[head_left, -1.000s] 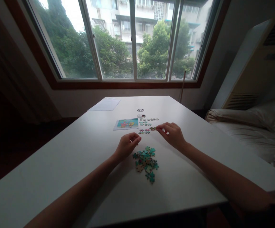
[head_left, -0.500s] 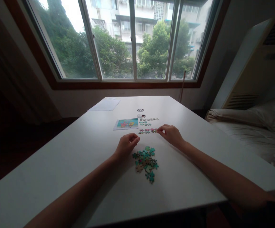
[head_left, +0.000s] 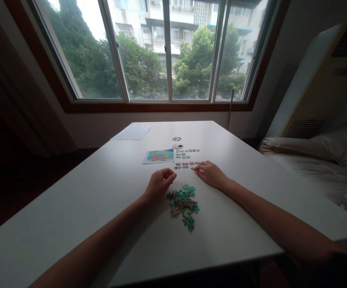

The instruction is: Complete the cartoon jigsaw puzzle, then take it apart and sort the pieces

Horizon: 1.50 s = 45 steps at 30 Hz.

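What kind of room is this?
Probably a living room in a home: there's a padded sofa, what looks like a tall air conditioner, and a wide window.

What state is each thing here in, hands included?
Left hand: loosely curled, nothing visible in it
Right hand: fingertips at a puzzle piece
Puzzle pile: loose, heaped
Laid-out pieces: arranged in rows
Picture sheet: lying picture side up
White paper: lying flat

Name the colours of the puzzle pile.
The pile is mostly teal-green, with some tan; best seen in the head view.
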Each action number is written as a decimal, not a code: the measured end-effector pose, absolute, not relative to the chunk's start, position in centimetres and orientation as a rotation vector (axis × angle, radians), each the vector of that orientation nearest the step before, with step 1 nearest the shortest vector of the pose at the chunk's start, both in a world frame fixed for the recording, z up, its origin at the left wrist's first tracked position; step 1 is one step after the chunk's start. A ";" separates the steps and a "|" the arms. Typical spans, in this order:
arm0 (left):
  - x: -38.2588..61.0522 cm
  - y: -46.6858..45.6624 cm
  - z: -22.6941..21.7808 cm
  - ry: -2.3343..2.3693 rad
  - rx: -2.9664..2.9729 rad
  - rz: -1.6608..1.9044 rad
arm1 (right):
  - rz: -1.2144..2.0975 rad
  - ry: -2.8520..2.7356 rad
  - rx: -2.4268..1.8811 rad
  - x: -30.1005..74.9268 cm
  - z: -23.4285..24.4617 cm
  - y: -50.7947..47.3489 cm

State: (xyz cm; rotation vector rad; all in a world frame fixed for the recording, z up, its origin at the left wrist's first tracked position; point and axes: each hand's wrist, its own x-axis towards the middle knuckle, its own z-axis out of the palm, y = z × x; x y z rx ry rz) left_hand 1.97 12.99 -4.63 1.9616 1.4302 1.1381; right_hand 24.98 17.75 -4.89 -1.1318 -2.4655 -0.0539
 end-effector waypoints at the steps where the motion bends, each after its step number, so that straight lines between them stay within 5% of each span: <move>1: 2.0 13.0 -4.6 1.432 1.962 1.136 | -0.075 -2.480 -1.139 24.9 -4.9 17.7; 29: 2.2 13.0 -4.6 1.428 1.965 1.121 | -0.076 -2.459 -1.122 24.9 -4.8 17.8; 38: 1.5 13.3 -4.3 1.487 2.019 1.113 | 0.731 -2.828 -0.706 24.2 -1.4 14.5; 45: 1.9 13.1 -4.2 1.454 2.006 1.109 | 0.870 -2.895 -0.707 23.6 -0.8 13.4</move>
